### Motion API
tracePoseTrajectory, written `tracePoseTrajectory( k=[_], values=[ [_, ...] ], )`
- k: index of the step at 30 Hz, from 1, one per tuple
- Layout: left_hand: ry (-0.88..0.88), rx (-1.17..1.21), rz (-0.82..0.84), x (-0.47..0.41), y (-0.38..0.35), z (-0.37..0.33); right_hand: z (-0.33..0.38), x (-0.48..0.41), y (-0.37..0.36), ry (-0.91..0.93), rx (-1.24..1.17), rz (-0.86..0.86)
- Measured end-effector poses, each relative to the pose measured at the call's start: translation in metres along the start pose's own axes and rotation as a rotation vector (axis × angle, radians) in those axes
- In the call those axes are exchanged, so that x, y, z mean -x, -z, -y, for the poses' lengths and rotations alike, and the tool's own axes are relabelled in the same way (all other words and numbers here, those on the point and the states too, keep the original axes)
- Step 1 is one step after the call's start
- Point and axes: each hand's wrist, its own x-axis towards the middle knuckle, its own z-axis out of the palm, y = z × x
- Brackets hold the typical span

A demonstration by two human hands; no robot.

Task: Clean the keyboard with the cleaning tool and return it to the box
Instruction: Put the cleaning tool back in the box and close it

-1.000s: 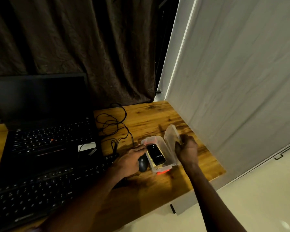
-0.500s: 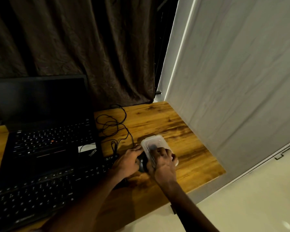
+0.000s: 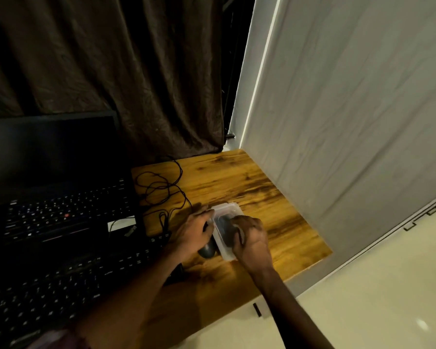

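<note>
The small clear plastic box lies on the wooden table with its lid down. The dark cleaning tool shows dimly through the lid. My right hand lies on top of the box, fingers curled over the lid. My left hand holds the box's left edge with its fingertips. The black external keyboard sits at the lower left, in front of the laptop.
A dark mouse lies under my left hand, against the box. Black cables loop behind it. A dark curtain hangs at the back, a white wall on the right. The table's front edge drops to a pale floor.
The lid, open a second ago with the tool showing, is now down. My right hand swung it over and rests on top. My left hand stayed at the box's left side.
</note>
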Motion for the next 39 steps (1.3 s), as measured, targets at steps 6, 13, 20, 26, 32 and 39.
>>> tracePoseTrajectory(
  k=[6, 13, 20, 26, 32, 39],
  values=[
    [0.178, 0.077, 0.052, -0.019, -0.006, -0.010, -0.032, 0.009, -0.004, -0.159, -0.086, 0.118],
    [0.281, 0.078, -0.084, -0.034, -0.011, -0.017, -0.042, 0.009, -0.009, -0.185, -0.204, 0.092],
    [0.282, 0.126, -0.184, -0.038, -0.007, -0.023, -0.054, 0.011, -0.012, -0.291, -0.439, 0.169],
    [0.511, 0.263, 0.041, -0.072, 0.004, -0.021, -0.048, 0.011, -0.002, -0.406, -0.657, 0.094],
    [0.584, 0.405, 0.204, -0.080, 0.004, -0.014, -0.039, 0.024, 0.002, -0.768, -0.893, -0.087],
    [0.616, 0.397, 0.276, -0.078, 0.007, -0.021, -0.035, 0.029, 0.012, -1.000, -0.921, 0.103]
  ],
)
